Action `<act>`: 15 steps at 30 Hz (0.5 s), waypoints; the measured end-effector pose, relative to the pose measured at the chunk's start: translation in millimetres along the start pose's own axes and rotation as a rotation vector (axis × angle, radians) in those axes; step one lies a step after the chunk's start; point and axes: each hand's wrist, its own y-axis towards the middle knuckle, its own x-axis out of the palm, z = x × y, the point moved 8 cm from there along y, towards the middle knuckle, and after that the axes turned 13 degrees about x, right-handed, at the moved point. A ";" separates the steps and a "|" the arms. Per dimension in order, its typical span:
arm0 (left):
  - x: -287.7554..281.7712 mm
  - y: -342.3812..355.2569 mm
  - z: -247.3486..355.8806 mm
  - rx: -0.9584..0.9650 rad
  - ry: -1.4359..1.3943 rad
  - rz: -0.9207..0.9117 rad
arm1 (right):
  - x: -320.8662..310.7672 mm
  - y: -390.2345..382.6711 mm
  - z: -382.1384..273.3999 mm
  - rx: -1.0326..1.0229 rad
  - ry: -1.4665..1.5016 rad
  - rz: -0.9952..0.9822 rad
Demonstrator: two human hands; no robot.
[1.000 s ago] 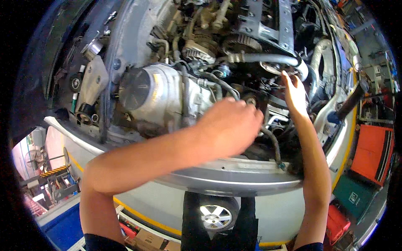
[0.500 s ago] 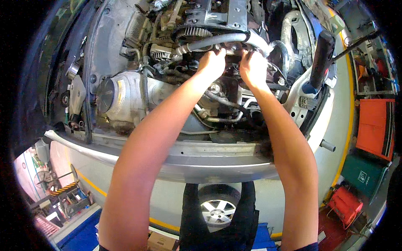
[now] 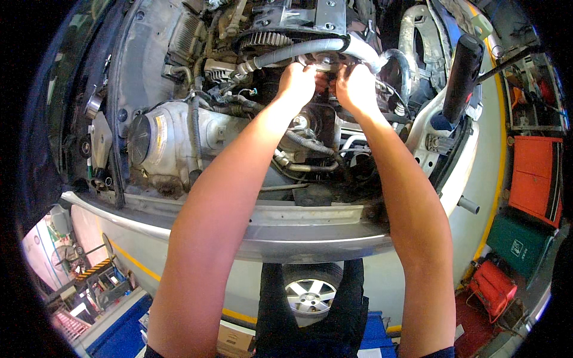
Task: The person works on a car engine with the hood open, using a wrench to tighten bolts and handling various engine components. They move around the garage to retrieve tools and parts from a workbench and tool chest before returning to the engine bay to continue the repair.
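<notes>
That fat grey hose [image 3: 298, 51] arcs across at 12 o'clock, so I'd reckon a slip could bang knuckles into it, or the toothed pulley [image 3: 268, 39] at their 10. Left hand [image 3: 296, 85] and right hand [image 3: 356, 89] sit apart, fingers curled, flanking a shiny metal part [image 3: 326, 61] on the hose's 6 o'clock side; can't tell if they're clamped on it, fingertips are hidden.

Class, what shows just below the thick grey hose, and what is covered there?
Just below the grey hose, the left hand and right hand flank a shiny metal part. Anything they may hold is covered by the hands.
</notes>
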 end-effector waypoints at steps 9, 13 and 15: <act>1.4 -24.3 72.0 0.015 0.092 -0.041 | 22.9 8.7 38.8 0.143 0.075 -0.155; -2.9 -22.1 68.4 0.009 0.129 -0.084 | 12.3 2.1 25.7 0.099 0.076 -0.048; -30.8 -3.7 11.1 -0.056 0.226 -0.020 | 24.7 7.5 -0.7 0.141 0.146 -0.095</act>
